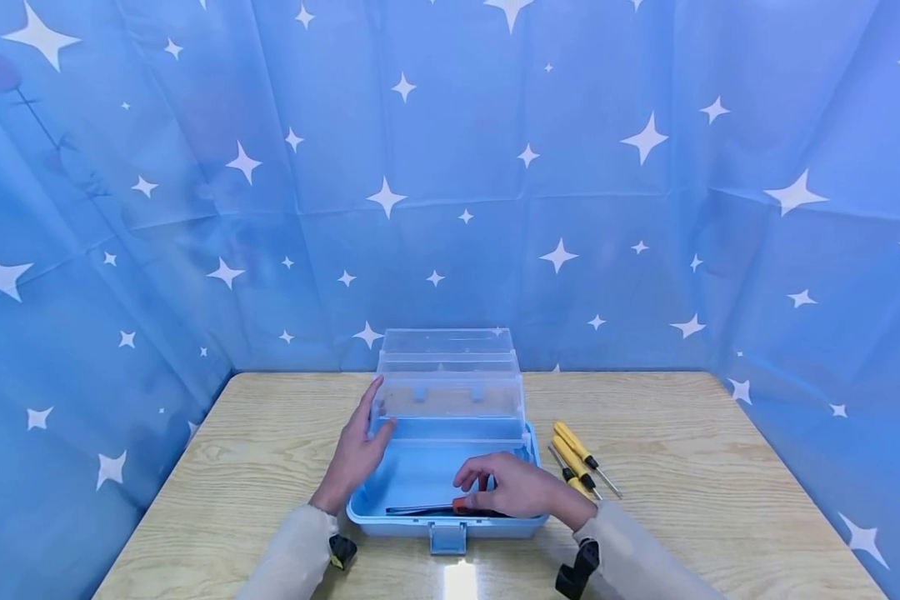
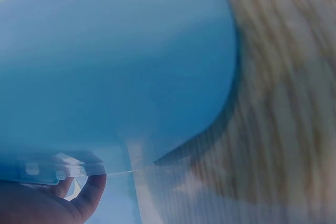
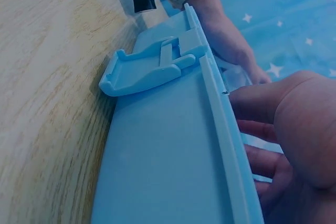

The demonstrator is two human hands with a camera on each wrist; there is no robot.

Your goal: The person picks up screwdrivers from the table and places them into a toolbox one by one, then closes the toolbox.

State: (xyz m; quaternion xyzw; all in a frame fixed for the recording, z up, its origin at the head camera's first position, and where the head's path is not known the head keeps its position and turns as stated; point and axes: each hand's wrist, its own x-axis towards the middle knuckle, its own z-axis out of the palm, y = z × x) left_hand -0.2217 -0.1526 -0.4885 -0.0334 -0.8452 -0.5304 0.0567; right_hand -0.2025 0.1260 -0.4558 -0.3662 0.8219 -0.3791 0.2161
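Note:
A light-blue plastic toolbox (image 1: 390, 528) stands open, its clear lid (image 1: 450, 395) raised at the back. My left hand (image 1: 356, 458) holds the lid's left edge, thumb in front and fingers along the side. In the left wrist view, fingertips of the left hand (image 2: 86, 198) show partly through clear plastic. My right hand (image 1: 513, 487) is inside the toolbox at the front, fingers bent and apart, thumb touching a red-handled tool (image 1: 461, 505). Dark thin shafts (image 1: 412, 509) lie beside it along the front wall. In the right wrist view, the wall hides the tool.
Several yellow-handled screwdrivers (image 1: 573, 454) lie on the wooden table (image 1: 675, 450) right of the toolbox. Its front latch (image 1: 447, 538) hangs down, unfastened. A blue curtain with white stars (image 1: 450, 233) surrounds the table at the back and sides.

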